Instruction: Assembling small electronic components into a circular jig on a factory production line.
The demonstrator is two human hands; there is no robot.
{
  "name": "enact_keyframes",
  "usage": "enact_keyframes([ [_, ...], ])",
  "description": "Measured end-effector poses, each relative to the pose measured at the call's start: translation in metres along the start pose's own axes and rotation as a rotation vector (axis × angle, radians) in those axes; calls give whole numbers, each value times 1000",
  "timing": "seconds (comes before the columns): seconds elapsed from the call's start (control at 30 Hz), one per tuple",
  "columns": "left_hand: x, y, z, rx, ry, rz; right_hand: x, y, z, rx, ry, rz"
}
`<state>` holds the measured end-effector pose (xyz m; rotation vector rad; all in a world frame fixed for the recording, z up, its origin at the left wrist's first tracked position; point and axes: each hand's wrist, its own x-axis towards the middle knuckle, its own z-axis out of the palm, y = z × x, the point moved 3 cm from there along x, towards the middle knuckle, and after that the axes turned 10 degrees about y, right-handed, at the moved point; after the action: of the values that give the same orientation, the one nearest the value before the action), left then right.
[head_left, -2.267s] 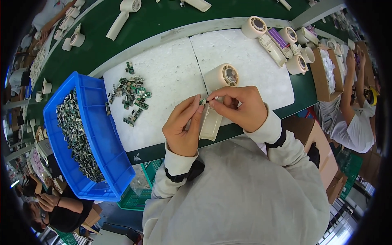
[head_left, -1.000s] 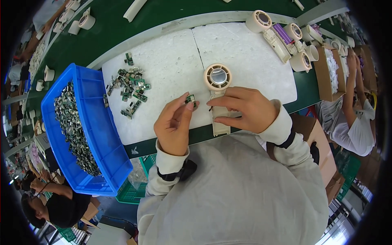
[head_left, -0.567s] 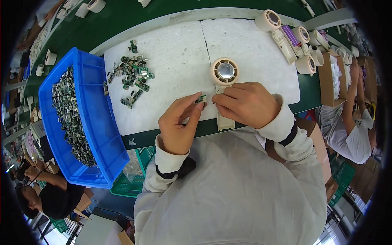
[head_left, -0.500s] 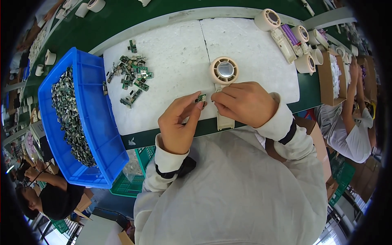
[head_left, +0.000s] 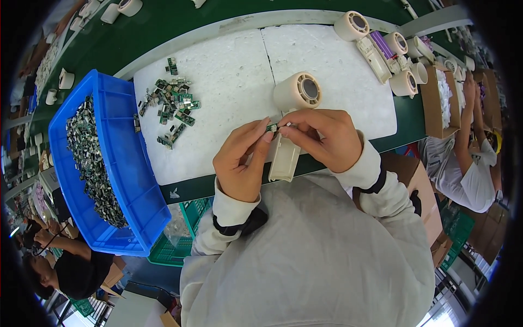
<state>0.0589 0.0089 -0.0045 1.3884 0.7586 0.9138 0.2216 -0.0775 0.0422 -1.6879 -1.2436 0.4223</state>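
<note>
Circuit board [head_left: 271, 127] partly hidden by left hand [head_left: 239, 163], fan handle [head_left: 284, 161] partly behind right hand [head_left: 333, 140].

Left of the foam [head_left: 223, 60], the bin [head_left: 129, 155] is showing smooth, glossy blue plastic, while the foam is looking matt, white and finely pitted. On the foam's left part, the boards [head_left: 185, 117] are glinting with green laminate and bright metal pieces. From the foam's middle to its near edge, the fan [head_left: 289, 92] is showing smooth cream plastic. Right of the foam, the carton [head_left: 433, 106] is looking like dull brown cardboard. Below the foam, the jacket [head_left: 310, 250] is showing matt, creased pale cloth.
</note>
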Motion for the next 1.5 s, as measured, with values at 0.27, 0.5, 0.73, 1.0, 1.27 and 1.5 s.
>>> enact_keyframes([
  [0.27,15,4,-7,103,-217,51,0,7,-9,41,-22,-16],
  [0.5,19,6,0,-118,-234,-126,-2,7,-15,73,-44,-3],
  [0.73,11,13,0,151,-170,110,-3,7,-10,48,4,-45],
  [1.0,15,5,-4,-45,-238,-94,-3,8,-11,75,15,-112],
  [1.27,15,-7,-10,-229,-342,-183,-6,7,-9,104,-42,32],
  [1.5,17,-4,-11,-144,-324,-176,-8,9,-6,75,-38,59],
])
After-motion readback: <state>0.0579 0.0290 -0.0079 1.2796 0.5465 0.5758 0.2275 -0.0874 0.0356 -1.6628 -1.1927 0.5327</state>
